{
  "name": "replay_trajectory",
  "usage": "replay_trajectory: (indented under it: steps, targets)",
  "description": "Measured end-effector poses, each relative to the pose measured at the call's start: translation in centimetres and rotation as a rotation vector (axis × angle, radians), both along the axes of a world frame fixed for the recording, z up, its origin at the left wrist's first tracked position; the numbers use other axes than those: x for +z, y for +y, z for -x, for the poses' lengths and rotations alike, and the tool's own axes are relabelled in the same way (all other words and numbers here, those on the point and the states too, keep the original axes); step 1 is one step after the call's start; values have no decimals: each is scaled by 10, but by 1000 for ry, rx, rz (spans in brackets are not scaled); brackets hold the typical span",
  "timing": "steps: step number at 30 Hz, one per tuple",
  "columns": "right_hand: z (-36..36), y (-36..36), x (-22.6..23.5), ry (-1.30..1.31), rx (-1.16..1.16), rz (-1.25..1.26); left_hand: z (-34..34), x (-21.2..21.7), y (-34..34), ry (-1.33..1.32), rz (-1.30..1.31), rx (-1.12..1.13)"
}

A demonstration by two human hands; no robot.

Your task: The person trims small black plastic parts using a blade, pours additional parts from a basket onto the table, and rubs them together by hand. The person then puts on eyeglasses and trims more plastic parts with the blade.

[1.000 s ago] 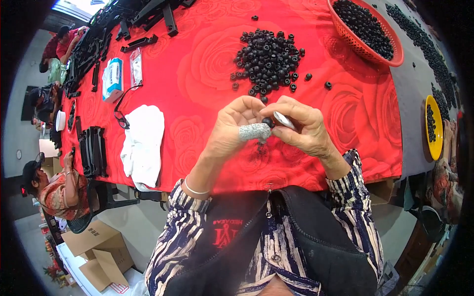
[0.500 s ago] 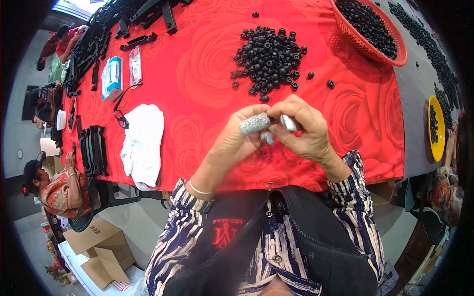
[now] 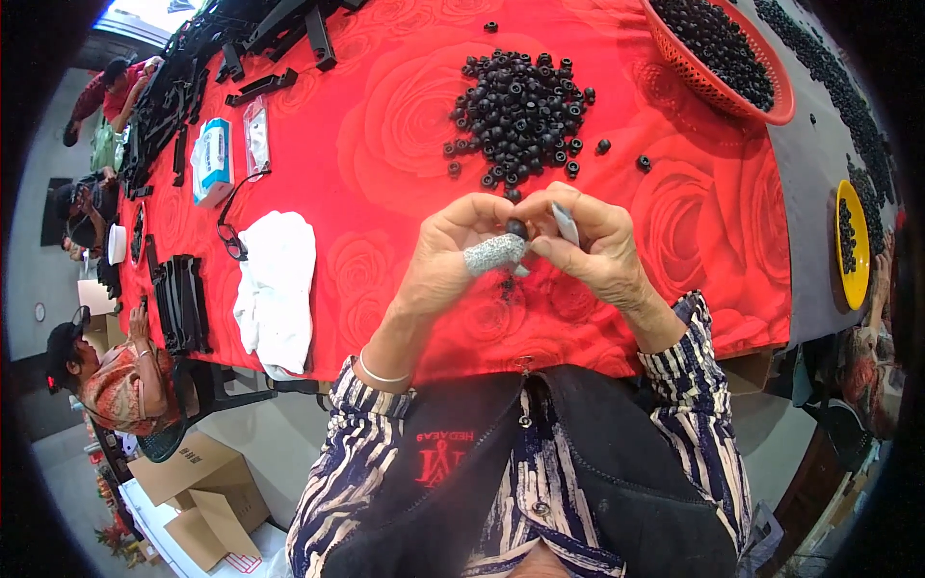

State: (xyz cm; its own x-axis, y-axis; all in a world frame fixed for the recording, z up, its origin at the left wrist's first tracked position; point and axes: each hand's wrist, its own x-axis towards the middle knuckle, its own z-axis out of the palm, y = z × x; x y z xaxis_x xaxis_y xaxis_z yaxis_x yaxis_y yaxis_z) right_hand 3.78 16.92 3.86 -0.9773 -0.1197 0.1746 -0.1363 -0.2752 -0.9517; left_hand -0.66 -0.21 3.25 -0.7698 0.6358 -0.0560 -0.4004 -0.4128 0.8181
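My left hand (image 3: 438, 252) is closed, pinching a small round black plastic cap (image 3: 517, 229) between the fingertips. A grey speckled wrap (image 3: 493, 254) covers its thumb. Close beside it, my right hand (image 3: 605, 241) is closed on a small flat grey blade-like tool (image 3: 565, 223); its exact kind is hard to make out. The fingertips of both hands meet near the cap. Just beyond them on the red flowered cloth (image 3: 395, 135) lies a pile of similar black caps (image 3: 520, 111), with a few strays to its right.
A red basket (image 3: 718, 91) of black caps stands at the far right, a yellow plate (image 3: 852, 246) beyond it. On the left lie a white cloth (image 3: 277, 289), glasses (image 3: 231, 236), a tissue box (image 3: 212, 164) and black plastic parts (image 3: 180, 303). A person (image 3: 125, 380) sits at the left.
My hands have come closer together and slightly up. The black cap now shows in my left fingertips, and the grey tool has turned more upright in my right hand.
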Motion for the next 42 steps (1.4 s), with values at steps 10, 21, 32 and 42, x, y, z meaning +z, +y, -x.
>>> replay_trajectory:
  steps: [10, 21, 32, 42]
  targets:
    - [5, 8, -11, -86, -97, -12, 0, 3, 1, 94, 117, 100]
    - [1, 2, -8, 38, -30, -74, -1, -15, 1, 48, 30, 96]
    - [3, 2, -8, 28, -41, -93, 0, -14, -1, 168, 60, 67]
    - [4, -7, -12, 463, -273, -480, -7, -29, -2, -160, -120, 69]
